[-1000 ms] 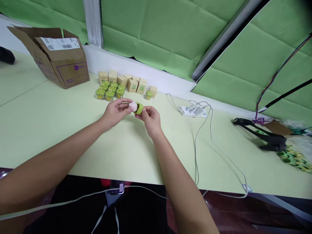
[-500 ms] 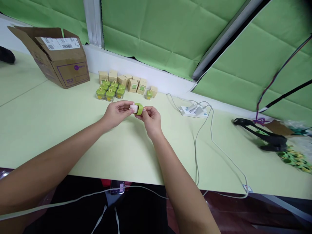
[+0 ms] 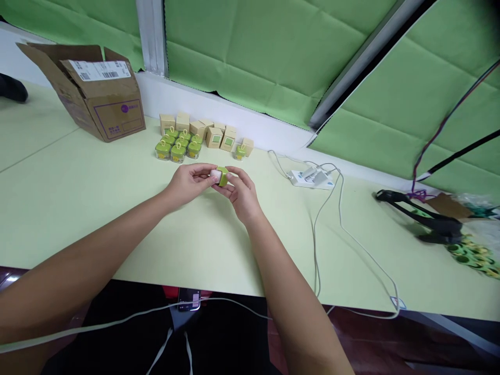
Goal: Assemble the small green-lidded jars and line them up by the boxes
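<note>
The green cap (image 3: pixel 223 176) has moved up against the white container (image 3: pixel 214 174). The left hand (image 3: pixel 187 182) pinches the container and the right hand (image 3: pixel 242 192) pinches the cap.

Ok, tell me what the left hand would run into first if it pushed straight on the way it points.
The left hand pinches the small white-and-green piece in its fingers; straight past it, the right hand, gripping the green end, looks to come first.

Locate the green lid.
Head view, centre: the green lid is in the right hand, against the pale jar in the left hand, before the jar cluster.
</note>
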`<action>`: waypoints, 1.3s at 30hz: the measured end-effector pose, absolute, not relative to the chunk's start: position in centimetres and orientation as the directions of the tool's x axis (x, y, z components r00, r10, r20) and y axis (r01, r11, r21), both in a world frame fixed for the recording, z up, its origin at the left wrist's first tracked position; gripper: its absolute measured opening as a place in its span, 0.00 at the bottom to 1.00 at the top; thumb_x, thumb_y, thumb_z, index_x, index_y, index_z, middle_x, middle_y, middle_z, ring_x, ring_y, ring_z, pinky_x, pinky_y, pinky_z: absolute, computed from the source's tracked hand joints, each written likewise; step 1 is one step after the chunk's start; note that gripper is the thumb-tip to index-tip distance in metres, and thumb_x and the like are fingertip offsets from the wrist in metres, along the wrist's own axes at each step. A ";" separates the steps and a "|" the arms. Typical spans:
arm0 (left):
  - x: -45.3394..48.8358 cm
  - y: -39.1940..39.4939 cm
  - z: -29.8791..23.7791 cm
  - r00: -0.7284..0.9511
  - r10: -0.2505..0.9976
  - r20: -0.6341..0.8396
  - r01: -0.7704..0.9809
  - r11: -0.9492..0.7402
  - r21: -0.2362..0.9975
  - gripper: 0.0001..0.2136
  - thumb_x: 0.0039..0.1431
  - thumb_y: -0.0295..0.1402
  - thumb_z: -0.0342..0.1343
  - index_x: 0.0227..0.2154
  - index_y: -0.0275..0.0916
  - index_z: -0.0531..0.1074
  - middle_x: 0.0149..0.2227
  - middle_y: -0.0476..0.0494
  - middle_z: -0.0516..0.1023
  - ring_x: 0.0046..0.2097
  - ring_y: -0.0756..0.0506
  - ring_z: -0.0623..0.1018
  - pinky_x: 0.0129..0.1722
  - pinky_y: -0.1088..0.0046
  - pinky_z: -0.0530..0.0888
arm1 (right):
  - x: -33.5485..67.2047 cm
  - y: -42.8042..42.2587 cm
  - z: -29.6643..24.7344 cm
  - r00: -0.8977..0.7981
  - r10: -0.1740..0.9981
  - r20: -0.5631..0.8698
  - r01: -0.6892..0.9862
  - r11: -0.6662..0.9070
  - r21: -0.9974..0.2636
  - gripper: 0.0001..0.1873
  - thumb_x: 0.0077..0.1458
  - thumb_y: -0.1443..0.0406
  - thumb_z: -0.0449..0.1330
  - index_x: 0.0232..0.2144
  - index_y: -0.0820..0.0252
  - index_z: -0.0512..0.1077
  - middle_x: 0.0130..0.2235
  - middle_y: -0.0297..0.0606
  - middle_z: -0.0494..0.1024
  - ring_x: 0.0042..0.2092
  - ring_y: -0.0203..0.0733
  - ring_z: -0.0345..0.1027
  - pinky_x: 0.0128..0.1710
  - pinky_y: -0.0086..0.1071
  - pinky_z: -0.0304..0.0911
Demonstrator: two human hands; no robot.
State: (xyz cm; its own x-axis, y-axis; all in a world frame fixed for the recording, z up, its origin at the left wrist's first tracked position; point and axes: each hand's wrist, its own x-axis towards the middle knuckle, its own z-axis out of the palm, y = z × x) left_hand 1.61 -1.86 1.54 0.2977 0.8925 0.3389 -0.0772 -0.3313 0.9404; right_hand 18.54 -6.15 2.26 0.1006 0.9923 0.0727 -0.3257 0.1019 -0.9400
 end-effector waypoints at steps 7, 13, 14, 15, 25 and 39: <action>1.6 -1.8 1.4 0.282 0.899 0.334 -0.059 -0.331 0.942 0.27 0.50 0.51 0.72 0.49 0.39 0.83 0.48 0.37 0.85 0.49 0.37 0.84 0.53 0.56 0.80 | 18.5 -6.3 2.2 0.038 0.994 0.107 -0.326 0.114 -0.938 0.31 0.40 0.53 0.79 0.46 0.54 0.76 0.34 0.30 0.81 0.42 0.41 0.79 0.59 0.51 0.76; 1.5 -2.2 1.8 0.268 0.897 0.352 -0.029 -0.358 0.933 0.27 0.50 0.51 0.72 0.49 0.38 0.83 0.49 0.38 0.85 0.50 0.36 0.83 0.54 0.56 0.80 | 18.4 -6.1 2.0 0.059 0.993 0.107 -0.348 0.121 -0.930 0.32 0.39 0.52 0.80 0.46 0.55 0.78 0.39 0.32 0.82 0.43 0.41 0.80 0.58 0.49 0.77; 1.5 -2.3 1.8 0.265 0.895 0.359 -0.022 -0.366 0.930 0.27 0.51 0.51 0.71 0.49 0.39 0.83 0.49 0.38 0.85 0.50 0.36 0.83 0.54 0.56 0.80 | 18.4 -6.1 2.0 0.063 0.992 0.109 -0.347 0.124 -0.929 0.32 0.39 0.52 0.79 0.46 0.55 0.78 0.40 0.32 0.83 0.43 0.41 0.80 0.58 0.49 0.77; 1.5 -2.3 1.8 0.260 0.894 0.364 -0.016 -0.373 0.928 0.28 0.51 0.52 0.71 0.49 0.39 0.83 0.48 0.38 0.85 0.49 0.36 0.84 0.54 0.56 0.80 | 18.4 -6.0 1.9 0.064 0.992 0.112 -0.343 0.127 -0.931 0.32 0.39 0.52 0.79 0.46 0.55 0.78 0.42 0.33 0.83 0.44 0.42 0.80 0.58 0.49 0.77; 1.5 -2.3 1.4 0.305 0.847 0.436 0.087 -0.481 0.872 0.27 0.57 0.54 0.65 0.52 0.40 0.82 0.53 0.37 0.83 0.53 0.36 0.82 0.56 0.59 0.78 | 18.2 -5.9 1.1 0.110 0.985 0.131 -0.301 0.159 -0.940 0.34 0.40 0.51 0.78 0.48 0.57 0.78 0.43 0.34 0.83 0.44 0.42 0.80 0.58 0.50 0.76; 2.1 -2.9 1.9 0.264 0.886 0.382 -0.033 -0.387 0.921 0.31 0.56 0.47 0.69 0.60 0.41 0.75 0.49 0.38 0.83 0.46 0.41 0.83 0.49 0.63 0.80 | 18.4 -6.1 1.8 0.062 0.985 0.160 -0.279 0.171 -0.945 0.31 0.44 0.51 0.77 0.49 0.53 0.77 0.42 0.34 0.83 0.45 0.43 0.80 0.57 0.50 0.77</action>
State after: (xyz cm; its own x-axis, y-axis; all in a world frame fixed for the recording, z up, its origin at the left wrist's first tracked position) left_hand 2.09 -2.93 1.90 0.2644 0.8857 0.3815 -0.0330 -0.3871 0.9215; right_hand 18.40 -6.08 1.84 0.0619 0.9852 0.1599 -0.2788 0.1709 -0.9450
